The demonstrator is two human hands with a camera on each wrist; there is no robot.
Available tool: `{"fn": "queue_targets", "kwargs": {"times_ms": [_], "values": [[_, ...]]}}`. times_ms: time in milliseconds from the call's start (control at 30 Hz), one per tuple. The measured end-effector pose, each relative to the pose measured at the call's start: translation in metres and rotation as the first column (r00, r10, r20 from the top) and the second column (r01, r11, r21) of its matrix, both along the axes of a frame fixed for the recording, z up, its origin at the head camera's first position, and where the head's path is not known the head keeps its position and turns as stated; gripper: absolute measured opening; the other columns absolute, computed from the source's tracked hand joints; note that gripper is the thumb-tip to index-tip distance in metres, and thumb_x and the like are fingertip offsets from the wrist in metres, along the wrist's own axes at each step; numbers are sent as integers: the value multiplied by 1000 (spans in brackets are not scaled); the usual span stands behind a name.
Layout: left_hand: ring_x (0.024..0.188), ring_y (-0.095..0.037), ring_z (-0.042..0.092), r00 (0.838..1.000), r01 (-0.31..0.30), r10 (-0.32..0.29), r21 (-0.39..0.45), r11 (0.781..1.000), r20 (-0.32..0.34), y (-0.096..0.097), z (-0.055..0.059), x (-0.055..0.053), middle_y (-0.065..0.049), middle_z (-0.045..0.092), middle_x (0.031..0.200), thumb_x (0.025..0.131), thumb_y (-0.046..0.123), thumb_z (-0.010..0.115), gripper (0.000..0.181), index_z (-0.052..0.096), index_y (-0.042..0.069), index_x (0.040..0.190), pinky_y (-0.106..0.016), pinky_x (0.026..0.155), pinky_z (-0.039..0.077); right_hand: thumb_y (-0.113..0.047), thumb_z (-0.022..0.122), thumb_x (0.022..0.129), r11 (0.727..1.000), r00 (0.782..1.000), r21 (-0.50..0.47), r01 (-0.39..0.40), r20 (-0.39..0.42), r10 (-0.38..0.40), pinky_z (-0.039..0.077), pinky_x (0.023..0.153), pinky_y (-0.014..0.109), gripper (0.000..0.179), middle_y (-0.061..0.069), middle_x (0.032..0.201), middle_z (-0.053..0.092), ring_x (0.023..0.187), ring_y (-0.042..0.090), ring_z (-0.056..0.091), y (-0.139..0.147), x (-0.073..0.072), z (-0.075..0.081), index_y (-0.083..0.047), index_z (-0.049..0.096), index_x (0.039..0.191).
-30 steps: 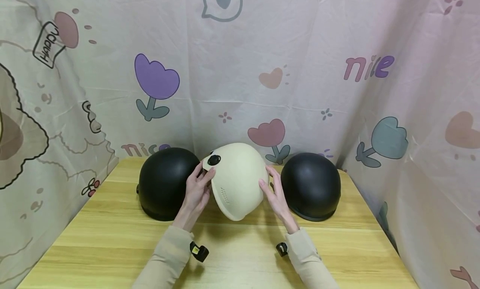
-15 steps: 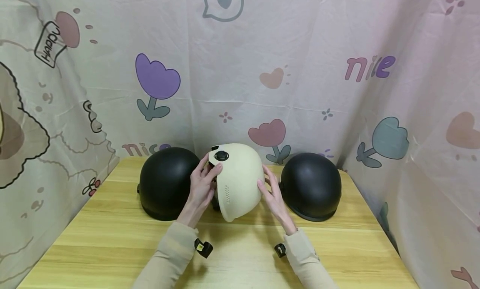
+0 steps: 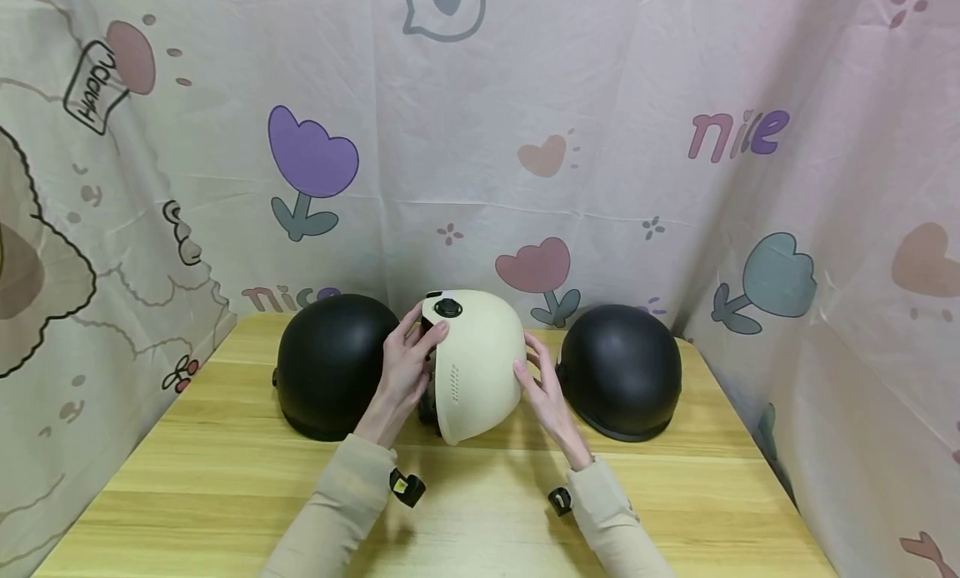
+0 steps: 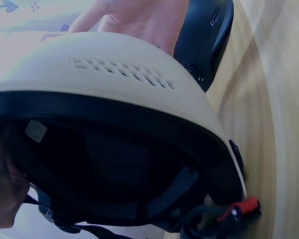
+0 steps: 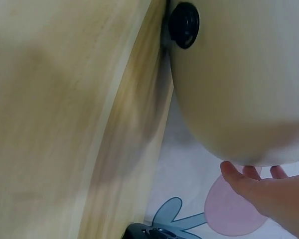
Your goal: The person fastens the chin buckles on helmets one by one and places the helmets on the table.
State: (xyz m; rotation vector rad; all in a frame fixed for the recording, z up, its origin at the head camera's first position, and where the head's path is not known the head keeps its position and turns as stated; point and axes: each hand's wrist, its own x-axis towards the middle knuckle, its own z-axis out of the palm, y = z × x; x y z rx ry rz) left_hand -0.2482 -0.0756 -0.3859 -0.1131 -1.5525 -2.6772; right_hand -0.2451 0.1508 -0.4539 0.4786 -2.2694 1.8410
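Note:
Between both hands a cream helmet (image 3: 483,366) is turned on its side, its opening facing left and its crown right. My left hand (image 3: 405,366) grips its rim, thumb outside beside a black round knob (image 3: 448,308) and fingers reaching inside. The right hand (image 3: 547,395) holds the crown, thumb in front and fingers behind; in the right wrist view its fingertips (image 5: 226,167) touch the shell. Into the left wrist view comes the dark padded lining (image 4: 114,159) with a small white label (image 4: 36,130), and a chin strap with a red buckle (image 4: 241,208) hangs from it.
Black helmets stand on either side of the cream one, one at left (image 3: 330,370) and one at right (image 3: 622,374), close to the hands. All are over a wooden table (image 3: 480,528). A patterned curtain (image 3: 442,128) hangs behind and at both sides.
The cream helmet has turned so its opening faces further left, uncovering the dark lining and strap. My left hand has shifted slightly right with the rim; the right hand keeps to the crown.

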Motion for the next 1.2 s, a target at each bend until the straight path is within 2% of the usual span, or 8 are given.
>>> {"fn": "queue_targets", "kwargs": {"times_ms": [267, 467, 567, 733, 967, 1067, 1200], "values": [[89, -10, 73, 1000, 21, -21, -36, 999, 19, 4, 4, -2, -18, 56, 139, 97, 1, 63, 68, 35, 13, 157, -26, 69, 62, -18, 48, 105, 999, 1000, 38, 1, -22, 0, 38, 110, 65, 58, 15, 163, 28, 143, 42, 34, 1, -1, 0, -16, 27, 160], [91, -9, 71, 999, 34, -33, -36, 999, 26, 8, 7, -2, -18, 55, 138, 96, 0, 63, 69, 35, 14, 157, -26, 67, 61, -13, 44, 105, 997, 993, 16, -75, -94, 77, 25, 118, 68, 58, 19, 168, 13, 154, 39, 15, 3, -1, 7, -9, 25, 160], [93, -9, 69, 999, 32, -31, -41, 999, 24, 11, 7, -1, -18, 56, 136, 96, -1, 63, 68, 37, 13, 157, -28, 69, 61, -14, 43, 104, 995, 989, 7, -98, -113, 98, 19, 119, 69, 59, 20, 169, 11, 156, 38, 11, 4, -1, 10, -10, 26, 160], [94, -10, 69, 999, 44, -42, -78, 996, 25, 16, 7, -1, -16, 58, 133, 96, 1, 64, 68, 38, 16, 156, -30, 74, 62, -14, 45, 105, 999, 991, 20, -33, -128, 35, 26, 117, 68, 55, 20, 166, 17, 153, 38, 18, 3, -2, 12, -9, 30, 158], [94, -8, 69, 998, 63, -61, -116, 991, 14, 26, 6, -1, -21, 54, 141, 96, -1, 63, 68, 38, 15, 156, -29, 73, 62, -17, 54, 102, 995, 988, 42, 91, -131, -85, 33, 113, 63, 54, 20, 161, 25, 149, 32, 26, 1, -2, 13, -12, 38, 154], [96, -10, 69, 997, 73, -72, -112, 991, 15, 31, 6, -1, -21, 53, 141, 95, -2, 64, 68, 39, 15, 156, -30, 73, 63, -14, 54, 102, 996, 988, 6, 89, -130, -87, 33, 113, 62, 54, 19, 160, 26, 148, 32, 27, 3, 0, 14, -9, 38, 153], [100, -12, 68, 996, 93, -92, -119, 989, 14, 37, 6, -1, -20, 53, 141, 94, -2, 65, 70, 39, 17, 156, -31, 74, 63, -12, 50, 103, 999, 990, -27, 21, -137, -25, 28, 117, 64, 55, 18, 163, 23, 152, 33, 21, 8, -1, 12, -5, 32, 155]]}}
